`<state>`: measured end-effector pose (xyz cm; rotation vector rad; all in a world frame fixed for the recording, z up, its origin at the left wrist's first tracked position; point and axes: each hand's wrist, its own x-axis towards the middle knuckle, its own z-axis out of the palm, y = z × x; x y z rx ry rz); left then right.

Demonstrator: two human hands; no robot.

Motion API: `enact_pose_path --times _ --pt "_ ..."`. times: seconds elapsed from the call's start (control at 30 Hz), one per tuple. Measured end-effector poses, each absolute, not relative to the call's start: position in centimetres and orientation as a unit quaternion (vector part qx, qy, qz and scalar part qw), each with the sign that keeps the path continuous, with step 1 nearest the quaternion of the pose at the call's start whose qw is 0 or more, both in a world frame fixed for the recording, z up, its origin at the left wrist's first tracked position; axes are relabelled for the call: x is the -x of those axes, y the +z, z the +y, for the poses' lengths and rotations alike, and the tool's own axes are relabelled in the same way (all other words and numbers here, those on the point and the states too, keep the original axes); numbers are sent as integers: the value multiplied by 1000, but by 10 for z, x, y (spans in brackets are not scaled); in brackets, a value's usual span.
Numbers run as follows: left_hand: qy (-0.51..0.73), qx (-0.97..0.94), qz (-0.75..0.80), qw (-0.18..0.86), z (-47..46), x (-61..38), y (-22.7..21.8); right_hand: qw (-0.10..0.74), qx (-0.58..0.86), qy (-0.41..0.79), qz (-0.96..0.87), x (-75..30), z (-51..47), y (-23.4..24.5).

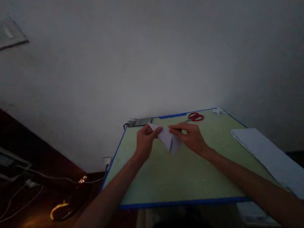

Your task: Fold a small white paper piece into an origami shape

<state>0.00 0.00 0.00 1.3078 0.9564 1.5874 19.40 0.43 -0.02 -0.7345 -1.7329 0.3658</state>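
A folded sheet of white paper point(166, 137) is held up between both hands above the pale green tabletop point(161, 181). Its lower part comes to points, with a fold line near the middle. My left hand point(146, 138) pinches the paper's left side, thumb on the near face. At the upper right edge, my right hand point(189, 134) grips it between thumb and fingers. Just beyond the right hand lie scissors point(196, 117) with red handles. The far faces of the paper are hidden.
Blue edging point(185, 202) borders the table. A dark flat device point(141, 122) lies at the far left corner, white paper scraps point(217, 111) at the far right. A stack of white sheets point(275, 159) covers the right side. Cables point(64, 179) run along the floor at left.
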Motion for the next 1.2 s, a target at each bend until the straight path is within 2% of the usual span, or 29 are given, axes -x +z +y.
enact_pose_path --times 0.13,0.3,0.7,1.2 --pt "628 -524 364 445 -2 -2 0 585 322 170 -725 -193 2 1" --pt "553 -544 365 515 -5 -5 -2 607 336 210 -689 -195 3 3" --pt "640 -488 355 476 -4 -6 1 605 332 265 -674 -195 5 3" --pt "735 -434 360 377 -3 -3 6 579 323 223 -715 -188 -1 2"
